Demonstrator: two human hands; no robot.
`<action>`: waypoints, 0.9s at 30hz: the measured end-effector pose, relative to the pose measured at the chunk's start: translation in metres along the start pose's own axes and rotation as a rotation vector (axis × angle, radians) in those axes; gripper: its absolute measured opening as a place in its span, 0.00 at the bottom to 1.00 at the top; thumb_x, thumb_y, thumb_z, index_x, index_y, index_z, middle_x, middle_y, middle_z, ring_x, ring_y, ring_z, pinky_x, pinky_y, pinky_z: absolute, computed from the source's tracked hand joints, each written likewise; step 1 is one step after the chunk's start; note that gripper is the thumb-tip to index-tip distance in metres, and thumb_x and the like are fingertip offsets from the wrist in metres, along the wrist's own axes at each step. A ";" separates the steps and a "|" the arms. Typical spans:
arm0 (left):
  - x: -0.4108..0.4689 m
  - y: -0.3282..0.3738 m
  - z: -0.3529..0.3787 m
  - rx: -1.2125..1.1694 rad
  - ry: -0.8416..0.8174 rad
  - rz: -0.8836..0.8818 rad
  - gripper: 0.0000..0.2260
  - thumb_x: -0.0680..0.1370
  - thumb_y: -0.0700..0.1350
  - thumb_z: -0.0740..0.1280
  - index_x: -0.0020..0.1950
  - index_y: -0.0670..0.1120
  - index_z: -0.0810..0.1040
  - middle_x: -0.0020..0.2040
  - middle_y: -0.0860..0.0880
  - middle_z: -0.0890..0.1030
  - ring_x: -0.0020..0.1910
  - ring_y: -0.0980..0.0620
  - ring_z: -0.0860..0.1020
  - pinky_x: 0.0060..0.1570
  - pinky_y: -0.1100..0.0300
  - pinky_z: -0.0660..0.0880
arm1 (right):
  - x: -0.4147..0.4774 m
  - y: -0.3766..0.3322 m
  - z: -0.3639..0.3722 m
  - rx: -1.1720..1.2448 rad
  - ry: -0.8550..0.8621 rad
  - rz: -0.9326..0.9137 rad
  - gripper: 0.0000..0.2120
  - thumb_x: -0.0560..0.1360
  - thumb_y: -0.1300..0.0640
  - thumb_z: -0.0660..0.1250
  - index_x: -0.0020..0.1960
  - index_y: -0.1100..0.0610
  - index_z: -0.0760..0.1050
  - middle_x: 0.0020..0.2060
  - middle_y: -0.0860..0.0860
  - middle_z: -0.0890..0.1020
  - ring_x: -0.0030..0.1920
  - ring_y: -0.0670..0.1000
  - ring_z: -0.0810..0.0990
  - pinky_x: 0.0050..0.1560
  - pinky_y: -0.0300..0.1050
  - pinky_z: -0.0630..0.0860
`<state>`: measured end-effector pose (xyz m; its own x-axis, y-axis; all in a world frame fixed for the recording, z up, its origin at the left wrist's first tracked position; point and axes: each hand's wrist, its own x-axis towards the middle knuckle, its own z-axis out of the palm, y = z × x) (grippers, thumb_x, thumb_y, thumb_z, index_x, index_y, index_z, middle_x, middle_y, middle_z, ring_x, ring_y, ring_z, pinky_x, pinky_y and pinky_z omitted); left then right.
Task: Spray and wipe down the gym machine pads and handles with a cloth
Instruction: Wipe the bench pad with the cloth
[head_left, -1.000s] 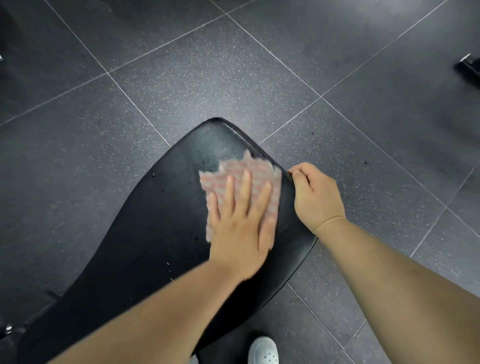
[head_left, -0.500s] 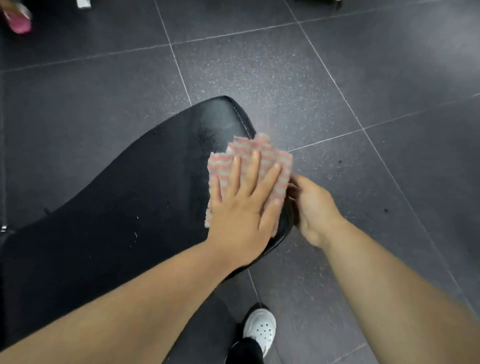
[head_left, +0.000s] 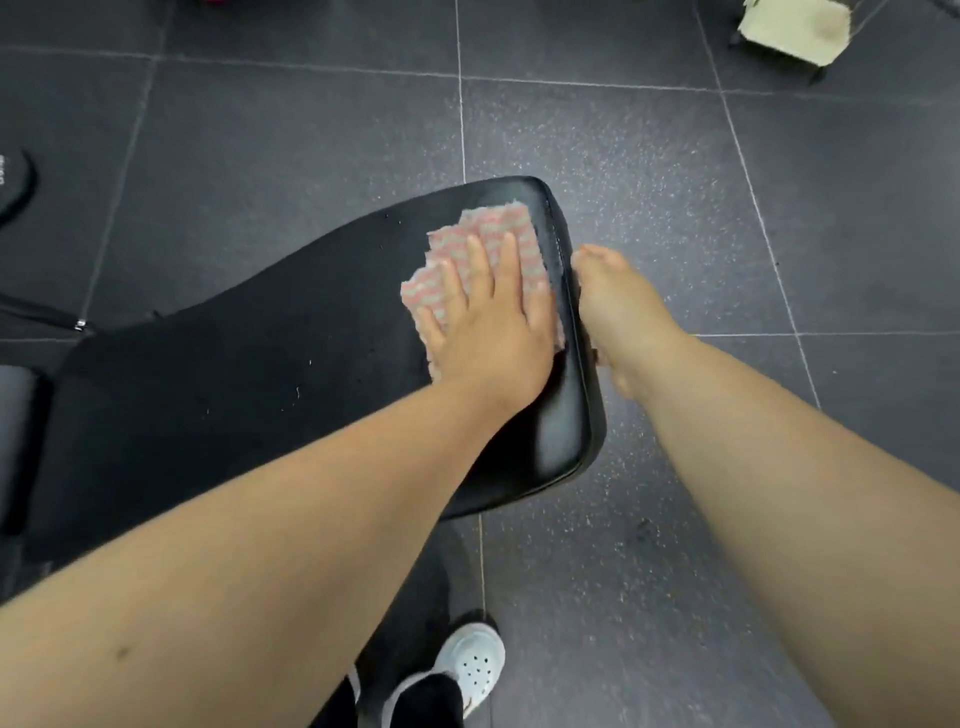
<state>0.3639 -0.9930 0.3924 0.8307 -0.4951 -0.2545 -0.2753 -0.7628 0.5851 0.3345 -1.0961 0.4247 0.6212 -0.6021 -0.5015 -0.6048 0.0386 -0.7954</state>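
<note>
Cloth (head_left: 501, 228) pressed on pad (head_left: 249, 379) by flat left grip (head_left: 493, 332) — wiping part-done; right grip (head_left: 618, 317) at 3 o'clock, closure indeterminable; handles judged outstanding.

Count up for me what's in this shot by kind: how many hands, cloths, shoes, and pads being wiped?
Hands: 2, left hand and right hand
Cloths: 1, the pink-striped cloth
Pads being wiped: 1, the black pad
Shoes: 1, a white shoe
Total: 5
</note>
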 end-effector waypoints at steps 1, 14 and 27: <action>-0.022 -0.007 0.004 0.039 0.031 0.099 0.25 0.83 0.57 0.41 0.80 0.57 0.40 0.81 0.52 0.40 0.79 0.49 0.38 0.75 0.38 0.41 | 0.004 -0.002 0.003 -0.025 -0.001 0.006 0.19 0.78 0.45 0.54 0.66 0.46 0.71 0.60 0.47 0.77 0.59 0.52 0.77 0.59 0.49 0.74; 0.095 -0.068 -0.021 -0.031 0.048 -0.117 0.28 0.79 0.60 0.35 0.79 0.59 0.36 0.80 0.54 0.37 0.78 0.48 0.34 0.74 0.37 0.36 | 0.031 -0.025 0.041 -0.365 0.314 0.039 0.25 0.81 0.40 0.47 0.63 0.54 0.73 0.50 0.51 0.76 0.49 0.56 0.71 0.48 0.50 0.65; -0.003 -0.149 -0.025 0.117 -0.046 0.266 0.28 0.81 0.62 0.35 0.79 0.53 0.42 0.81 0.48 0.42 0.80 0.43 0.41 0.74 0.35 0.46 | 0.019 -0.031 0.050 -0.476 0.383 0.079 0.22 0.82 0.40 0.47 0.57 0.52 0.73 0.47 0.51 0.74 0.49 0.55 0.69 0.49 0.49 0.64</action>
<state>0.4143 -0.8677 0.3250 0.6995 -0.7007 -0.1403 -0.5369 -0.6448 0.5440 0.3902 -1.0689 0.4231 0.3961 -0.8590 -0.3243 -0.8525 -0.2128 -0.4774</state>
